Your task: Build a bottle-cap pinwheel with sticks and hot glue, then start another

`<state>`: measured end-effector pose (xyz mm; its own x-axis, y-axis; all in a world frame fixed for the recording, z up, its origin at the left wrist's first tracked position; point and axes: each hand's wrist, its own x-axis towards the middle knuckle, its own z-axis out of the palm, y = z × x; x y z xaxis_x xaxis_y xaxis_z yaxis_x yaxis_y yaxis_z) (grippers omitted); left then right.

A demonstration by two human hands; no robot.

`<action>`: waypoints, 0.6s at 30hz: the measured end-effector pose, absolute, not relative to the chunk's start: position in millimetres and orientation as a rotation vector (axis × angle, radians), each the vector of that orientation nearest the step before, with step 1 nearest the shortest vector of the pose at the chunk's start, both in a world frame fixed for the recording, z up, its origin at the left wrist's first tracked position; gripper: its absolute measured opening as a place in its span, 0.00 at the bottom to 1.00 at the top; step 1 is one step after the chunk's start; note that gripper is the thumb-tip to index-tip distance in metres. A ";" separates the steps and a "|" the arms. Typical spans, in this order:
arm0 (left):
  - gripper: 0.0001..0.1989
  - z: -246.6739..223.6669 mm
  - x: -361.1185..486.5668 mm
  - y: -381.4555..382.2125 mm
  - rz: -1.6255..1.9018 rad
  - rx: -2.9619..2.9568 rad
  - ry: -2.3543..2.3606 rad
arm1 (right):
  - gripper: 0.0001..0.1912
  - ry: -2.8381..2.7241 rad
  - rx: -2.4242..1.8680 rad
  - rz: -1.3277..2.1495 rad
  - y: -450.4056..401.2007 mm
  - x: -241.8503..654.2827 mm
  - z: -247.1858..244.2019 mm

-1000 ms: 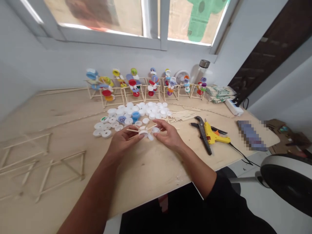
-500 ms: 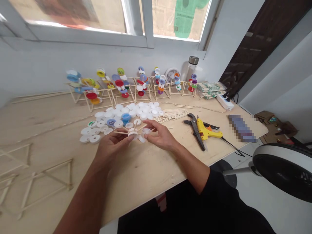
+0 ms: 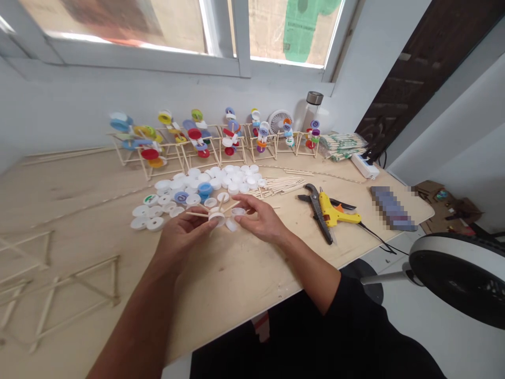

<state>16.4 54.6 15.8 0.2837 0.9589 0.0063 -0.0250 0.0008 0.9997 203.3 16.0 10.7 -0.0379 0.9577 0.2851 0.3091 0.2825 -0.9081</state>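
My left hand holds a small wheel-like piece of white plastic bottle caps with thin wooden sticks spreading out from its middle. My right hand is just to the right, with its fingertips around a white cap on the same piece. Another white cap sits just below those fingers. Both hands are above the middle of a plywood table, and the piece partly hides my left fingertips.
Loose white and blue caps lie just beyond my hands. A bundle of sticks, yellow glue gun and black-handled cutters are to the right. Stick-and-cap models line the back wall; stick triangles lie left.
The whole scene sits further left in the view than a second ago, as my head has turned. My hands have stayed close together, and the cap piece has turned slightly between them.
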 end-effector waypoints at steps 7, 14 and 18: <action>0.14 16.7 17.3 53.6 1.007 1.307 0.998 | 0.21 -1.548 -1.193 0.821 15.8 203.0 10.3; 0.14 17.4 16.8 54.6 1.016 1.342 1.003 | 0.22 -1.579 -1.191 0.815 16.5 204.2 8.8; 0.13 11.5 15.0 56.4 1.025 1.329 0.966 | 0.22 -1.583 -1.198 0.814 16.2 204.2 9.7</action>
<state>15.0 56.4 11.5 0.2815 0.9592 0.0272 -0.0295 -0.0197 0.9994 204.2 16.2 9.7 -0.0627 0.9544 0.2919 0.3179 0.2963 -0.9006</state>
